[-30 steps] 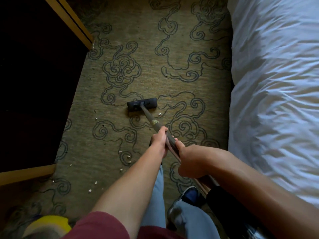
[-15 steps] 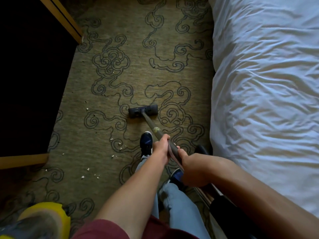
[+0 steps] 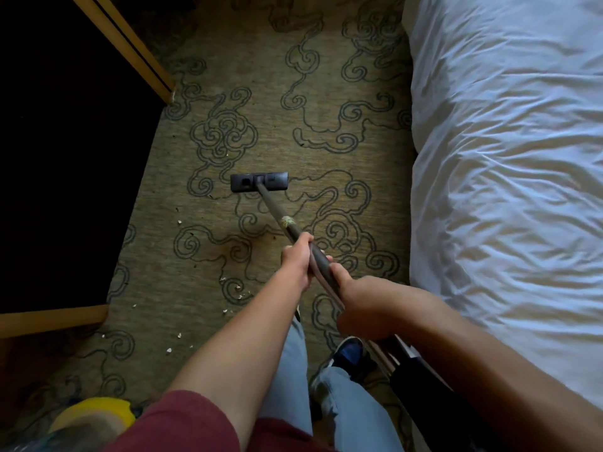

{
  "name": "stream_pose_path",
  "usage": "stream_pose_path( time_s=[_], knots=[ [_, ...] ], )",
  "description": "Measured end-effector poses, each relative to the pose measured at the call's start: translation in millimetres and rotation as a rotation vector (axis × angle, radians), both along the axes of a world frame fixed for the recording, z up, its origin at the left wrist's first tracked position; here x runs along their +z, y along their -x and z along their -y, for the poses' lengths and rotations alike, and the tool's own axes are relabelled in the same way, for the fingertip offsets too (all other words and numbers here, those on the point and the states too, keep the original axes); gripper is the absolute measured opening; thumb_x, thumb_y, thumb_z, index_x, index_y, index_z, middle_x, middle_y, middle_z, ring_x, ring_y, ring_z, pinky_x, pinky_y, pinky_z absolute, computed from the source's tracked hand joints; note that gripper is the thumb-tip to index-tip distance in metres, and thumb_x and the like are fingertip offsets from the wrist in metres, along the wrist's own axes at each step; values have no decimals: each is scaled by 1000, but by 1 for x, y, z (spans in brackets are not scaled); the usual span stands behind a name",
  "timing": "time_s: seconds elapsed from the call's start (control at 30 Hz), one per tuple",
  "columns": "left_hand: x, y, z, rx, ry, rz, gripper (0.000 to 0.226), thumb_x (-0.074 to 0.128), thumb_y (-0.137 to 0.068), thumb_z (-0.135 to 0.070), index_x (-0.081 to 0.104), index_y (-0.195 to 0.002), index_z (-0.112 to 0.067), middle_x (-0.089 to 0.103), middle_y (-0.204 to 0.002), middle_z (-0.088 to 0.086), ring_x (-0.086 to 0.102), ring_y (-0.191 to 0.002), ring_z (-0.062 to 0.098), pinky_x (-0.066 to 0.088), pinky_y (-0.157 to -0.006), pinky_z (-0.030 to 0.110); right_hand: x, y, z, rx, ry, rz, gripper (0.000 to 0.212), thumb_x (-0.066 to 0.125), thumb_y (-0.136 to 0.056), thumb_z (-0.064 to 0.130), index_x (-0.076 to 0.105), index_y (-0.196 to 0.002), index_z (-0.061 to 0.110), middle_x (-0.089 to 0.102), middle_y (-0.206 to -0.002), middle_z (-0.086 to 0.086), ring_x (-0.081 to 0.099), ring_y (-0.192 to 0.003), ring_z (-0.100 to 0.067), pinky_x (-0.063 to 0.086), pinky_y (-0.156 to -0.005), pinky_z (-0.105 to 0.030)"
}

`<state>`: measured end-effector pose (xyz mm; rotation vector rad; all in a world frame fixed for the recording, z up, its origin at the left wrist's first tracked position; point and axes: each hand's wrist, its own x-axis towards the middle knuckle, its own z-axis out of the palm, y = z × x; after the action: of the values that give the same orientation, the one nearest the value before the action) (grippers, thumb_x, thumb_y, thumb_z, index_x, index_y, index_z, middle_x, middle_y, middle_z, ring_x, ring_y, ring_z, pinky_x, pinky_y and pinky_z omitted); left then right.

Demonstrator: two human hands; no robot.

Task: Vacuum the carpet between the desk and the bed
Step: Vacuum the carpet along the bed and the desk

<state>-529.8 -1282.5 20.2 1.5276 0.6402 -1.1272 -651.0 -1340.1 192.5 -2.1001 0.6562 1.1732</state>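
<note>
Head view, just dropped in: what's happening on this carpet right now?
A person is vacuuming. The left hand and right hand both grip the vacuum wand, and its floor head sits flat on the patterned carpet between the desk and the bed. Pale crumbs lie near the desk, uncollected.

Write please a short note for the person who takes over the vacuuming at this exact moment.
Left hand and right hand both grip the vacuum wand.
The nozzle lies flat on the carpet, mid-way between desk and bed.
Left to do: pale crumbs remain on the desk side, nearer to you than the nozzle. How much is already cleaned cannot be told.
</note>
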Motion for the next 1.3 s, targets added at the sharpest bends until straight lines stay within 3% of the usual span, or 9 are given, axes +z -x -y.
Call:
stream_pose_path(
  time_s=[0.13,0.3,0.4,0.57,0.7,0.8,0.93,1.07,1.3],
  knots=[
    [-9,-57,10,10,4,0,33,66,-86,-19,56,-110,1,64,-59,15,65,-42,27,54,-47,33,-12,-61,9,-7,13,19,96,59,-87,24,-10,-155,21,60,-123,-17,61,-106,-30,51,-91,-37],
    [-31,-157,26,68,-18,-53,33,62,-92,-23,57,-116,-1,57,-73,14,60,-45,22,50,-43,26,-43,-163,20,-47,17,54,93,58,-84,22,-1,-156,23,60,-125,-16,59,-111,-33,50,-92,-38],
    [-42,-226,37,60,-7,-124,28,54,-97,-30,55,-105,-3,56,-73,11,55,-59,21,45,-49,28,-63,-230,24,-133,-10,84,89,56,-82,18,4,-155,23,61,-121,-16,61,-106,-33,50,-86,-37],
    [-59,-352,67,60,-35,-114,28,49,-100,-28,51,-84,-6,51,-70,7,48,-56,18,43,-45,24,-91,-341,42,-232,-12,153,86,55,-79,18,13,-153,27,62,-119,-17,62,-104,-35,52,-89,-38],
    [-82,-410,82,15,-104,-139,32,62,-96,-40,54,-85,-11,55,-70,2,53,-56,16,46,-50,22,-110,-407,58,-231,-25,102,92,52,-79,15,2,-155,30,59,-123,-16,63,-103,-34,55,-88,-43],
    [-97,-417,82,-20,-117,-165,23,64,-95,-40,58,-91,-18,60,-80,-6,61,-71,10,43,-63,21,-116,-419,58,-122,21,55,97,56,-80,15,-4,-155,26,59,-122,-15,62,-106,-34,53,-89,-40],
    [-99,-392,73,12,-96,-235,35,55,-99,-29,45,-71,-10,47,-59,1,45,-45,14,38,-40,17,-106,-397,49,-32,54,56,95,54,-80,15,-5,-155,21,62,-117,-16,61,-104,-34,51,-86,-37],
    [-79,-345,59,46,-83,-271,33,56,-99,-26,46,-72,-9,48,-62,3,46,-50,16,39,-46,26,-85,-359,42,30,13,-14,96,54,-83,15,-10,-155,19,62,-116,-17,62,-100,-32,50,-80,-34],
    [-55,-247,8,103,-121,-200,23,56,-97,-14,46,-78,-6,48,-62,8,45,-48,20,38,-46,29,-57,-272,1,91,-75,-53,97,53,-87,14,-18,-153,18,57,-129,-20,61,-108,-32,50,-89,-37]
  ],
)
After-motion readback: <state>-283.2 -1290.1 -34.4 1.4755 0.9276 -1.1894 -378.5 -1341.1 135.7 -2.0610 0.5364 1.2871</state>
